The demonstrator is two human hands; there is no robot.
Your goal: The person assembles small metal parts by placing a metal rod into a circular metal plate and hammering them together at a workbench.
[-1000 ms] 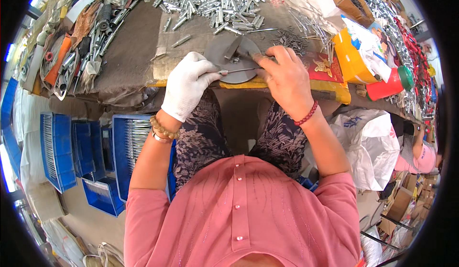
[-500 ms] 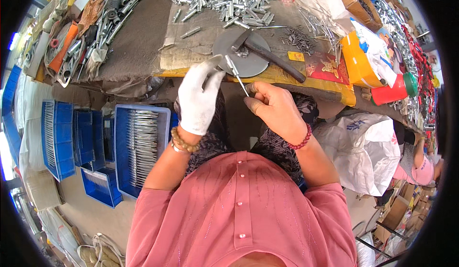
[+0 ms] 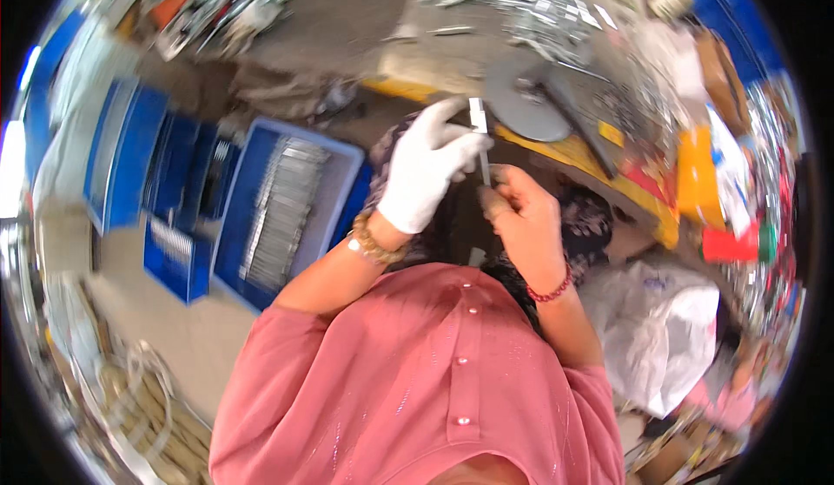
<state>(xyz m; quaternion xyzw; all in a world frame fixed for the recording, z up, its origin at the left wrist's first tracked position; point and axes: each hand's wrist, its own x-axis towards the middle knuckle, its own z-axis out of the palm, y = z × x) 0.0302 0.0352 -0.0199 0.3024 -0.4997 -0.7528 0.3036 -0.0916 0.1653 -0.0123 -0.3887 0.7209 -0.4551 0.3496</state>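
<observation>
Metal rod (image 3: 479,117) sits between the two hands, off the near edge of the tabletop (image 3: 347,20) and out over the lap. Thick bright section at the far end, thin shaft running back toward the body.

Right hand (image 3: 527,224), bare: grip closed on the thin shaft, thumb against fingers at the near end. Left hand (image 3: 423,168), in a white glove: thumb and fingers spread at the thick section, at least overlapping it in view. Can't tell if that grip is clamped or just touching, too blurred.

Tabletop, just beyond the hands: round grey plate (image 3: 519,112), with a dark hammer (image 3: 580,126) lying across it, handle running off toward the near edge on the right. Loose heap of shiny metal pieces (image 3: 521,3) farther back. Right end: yellow box (image 3: 697,177), red jar (image 3: 734,244) with green lid.

Left of the person, below tabletop level: large blue bin (image 3: 228,242) with a row of metal rods (image 3: 285,211) side by side. Smaller blue bin (image 3: 178,268) just beside it. White sack (image 3: 656,329) on the right, below the tabletop edge.
</observation>
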